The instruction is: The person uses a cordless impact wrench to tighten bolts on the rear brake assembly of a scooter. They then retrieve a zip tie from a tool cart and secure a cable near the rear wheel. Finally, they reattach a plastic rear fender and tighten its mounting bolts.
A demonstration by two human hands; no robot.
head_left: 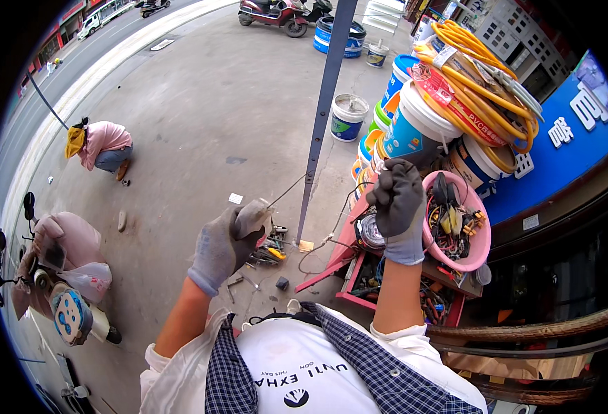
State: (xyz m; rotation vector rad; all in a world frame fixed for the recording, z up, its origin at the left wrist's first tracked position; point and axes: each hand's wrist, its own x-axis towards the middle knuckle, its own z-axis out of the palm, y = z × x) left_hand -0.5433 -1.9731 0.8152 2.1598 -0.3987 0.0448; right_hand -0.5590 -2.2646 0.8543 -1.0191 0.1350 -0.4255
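My left hand (221, 248), in a grey work glove, is closed around a pale, partly translucent piece (252, 217) with some red below it. A thin dark rod (288, 192) slants up and right from that grip toward the upright metal post (322, 103). Higher on the right, my gloved right hand (399, 203) has its fingers curled; a small whitish bit shows at the fingertips, too small to name. Beside this hand, a thin dark wire (329, 238) loops downward. Just right of it stands a pink basin (484, 245) of tools and small parts.
Open red drawers (349, 286) with tools stand below my right hand. Loose tools (273, 254) lie on the ground by the post's foot. Stacked buckets (414, 124) carry coiled yellow hose (476, 90). A person (107, 147) crouches at left, beyond a pink armchair (76, 238).
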